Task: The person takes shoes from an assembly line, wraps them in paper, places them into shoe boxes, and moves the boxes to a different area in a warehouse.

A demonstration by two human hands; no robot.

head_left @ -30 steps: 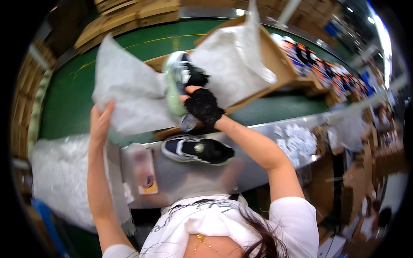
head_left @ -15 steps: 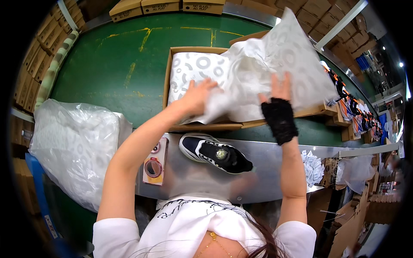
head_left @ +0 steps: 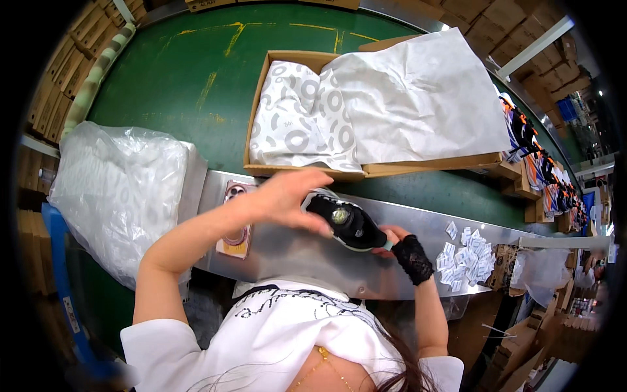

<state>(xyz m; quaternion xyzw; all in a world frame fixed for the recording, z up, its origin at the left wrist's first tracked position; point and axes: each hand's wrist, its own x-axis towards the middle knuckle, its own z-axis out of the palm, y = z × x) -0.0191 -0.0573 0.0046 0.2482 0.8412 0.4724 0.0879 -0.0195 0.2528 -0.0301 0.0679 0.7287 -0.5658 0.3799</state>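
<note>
Both hands have come off the paper and down to the shoe, and the raised sheet has settled flat; clock directions are from the shoe. At 9 o'clock lie one clear plastic bag (head_left: 117,189) and, nearer, one phone (head_left: 235,247); a sweep of the forearm might knock the phone. At 10 is the left hand (head_left: 284,199), thumb and fingers spread around the toe end; whether they touch, I cannot tell. Toward 11 to 12 stands one open carton (head_left: 313,172) with one patterned paper bundle (head_left: 297,124); one loose white sheet (head_left: 418,98) spreads to its right and could crease or tear if the shoe snags it. One dark shoe (head_left: 346,219) is over the metal bench (head_left: 281,261), toe left. At 4, the right hand (head_left: 396,240), in one black fingerless glove (head_left: 413,259), pinches its heel; with only that end gripped, the shoe could swing or slip. Past it, one heap of white packets (head_left: 465,258), too many to count, could scatter if the elbow brushes it.
</note>
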